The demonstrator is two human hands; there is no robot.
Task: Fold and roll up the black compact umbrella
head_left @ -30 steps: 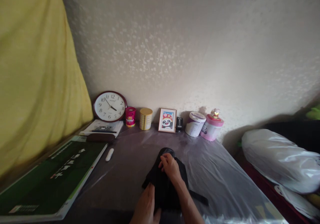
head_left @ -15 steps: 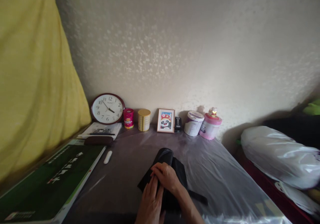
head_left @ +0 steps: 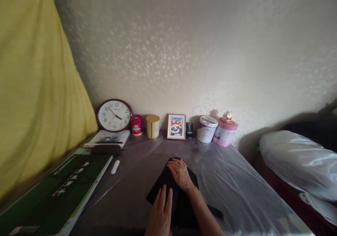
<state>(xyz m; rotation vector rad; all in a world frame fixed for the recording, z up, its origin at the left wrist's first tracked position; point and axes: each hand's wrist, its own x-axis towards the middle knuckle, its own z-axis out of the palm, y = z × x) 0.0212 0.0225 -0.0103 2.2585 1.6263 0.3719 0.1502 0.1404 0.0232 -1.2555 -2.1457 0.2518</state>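
A folded black fabric item (head_left: 160, 183) lies on the table near its front edge, partly hidden under both hands. A dark strap (head_left: 216, 212) sticks out from its right side. My left hand (head_left: 161, 208) rests on the item's near left part, with fingers stretched out and slightly apart. Farther up, my right hand (head_left: 180, 173) lies flat over the far end of the fabric. Neither hand is closed round anything.
A green book (head_left: 60, 190), a white oval object (head_left: 115, 167) and a brown case (head_left: 106, 149) lie to the left. Along the wall stand a clock (head_left: 114, 115), a pink tin (head_left: 136, 125), a yellow-lidded can (head_left: 153, 127), a framed panda picture (head_left: 176, 127) and two tubs (head_left: 207, 129).
My right hand has moved forward from beside my left fingers to the item's far end. The raised far fold now lies flatter, and the hands are apart.
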